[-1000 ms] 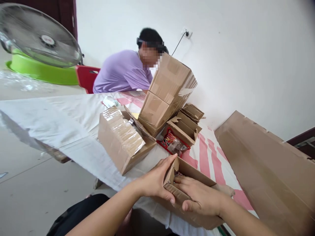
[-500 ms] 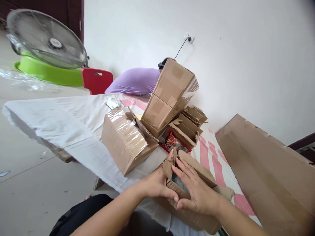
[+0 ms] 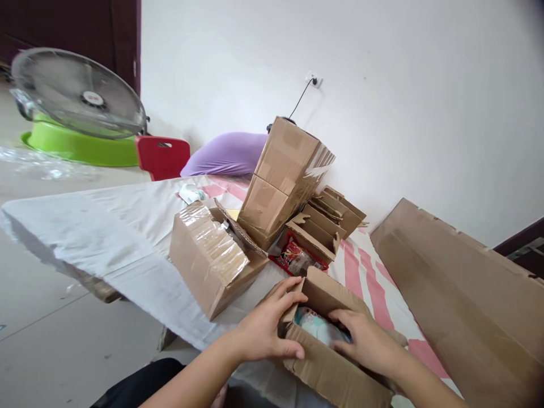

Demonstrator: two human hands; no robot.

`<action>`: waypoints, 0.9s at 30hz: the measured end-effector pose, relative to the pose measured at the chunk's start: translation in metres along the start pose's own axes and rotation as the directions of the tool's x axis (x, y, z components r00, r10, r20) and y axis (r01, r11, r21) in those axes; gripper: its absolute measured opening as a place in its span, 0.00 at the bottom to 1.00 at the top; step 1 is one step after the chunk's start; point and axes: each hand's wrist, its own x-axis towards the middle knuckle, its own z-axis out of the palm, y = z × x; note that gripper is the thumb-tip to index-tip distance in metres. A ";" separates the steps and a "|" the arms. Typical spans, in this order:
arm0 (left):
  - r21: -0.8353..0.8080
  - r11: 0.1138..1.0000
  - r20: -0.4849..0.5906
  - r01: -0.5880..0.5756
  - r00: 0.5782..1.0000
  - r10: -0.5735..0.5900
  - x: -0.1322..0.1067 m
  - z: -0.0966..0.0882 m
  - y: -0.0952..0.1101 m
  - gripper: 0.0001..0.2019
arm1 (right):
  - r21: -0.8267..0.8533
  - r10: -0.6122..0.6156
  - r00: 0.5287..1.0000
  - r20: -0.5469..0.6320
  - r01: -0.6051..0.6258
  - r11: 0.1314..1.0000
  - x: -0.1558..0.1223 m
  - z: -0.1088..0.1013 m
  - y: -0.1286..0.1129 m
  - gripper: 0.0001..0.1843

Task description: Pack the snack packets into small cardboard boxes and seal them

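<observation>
A small open cardboard box (image 3: 335,371) sits at the table's near edge. My left hand (image 3: 266,328) grips its left end, thumb on the front wall and fingers against the side. My right hand (image 3: 368,343) reaches into the box from the right, fingers curled over a pale wrapped item (image 3: 317,327) inside; whether it grips it I cannot tell.
Beyond lie a taped box on its side (image 3: 208,255), two stacked boxes (image 3: 284,175), flattened cartons (image 3: 329,212) and a red noodle packet (image 3: 297,258). A large cardboard sheet (image 3: 463,300) leans at right. A person in purple (image 3: 229,154) bends behind the boxes, near a fan (image 3: 79,93) and red chair (image 3: 164,156).
The box's flaps, held down before, now stand open and show the pale item. My right hand moved from the top into the box. The person in purple bent lower.
</observation>
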 end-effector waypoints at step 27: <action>-0.014 0.963 -0.282 -0.269 0.925 0.254 -0.007 0.015 -0.027 0.37 | 0.189 0.187 0.919 -0.346 -0.126 0.974 -0.018 -0.004 -0.020 0.37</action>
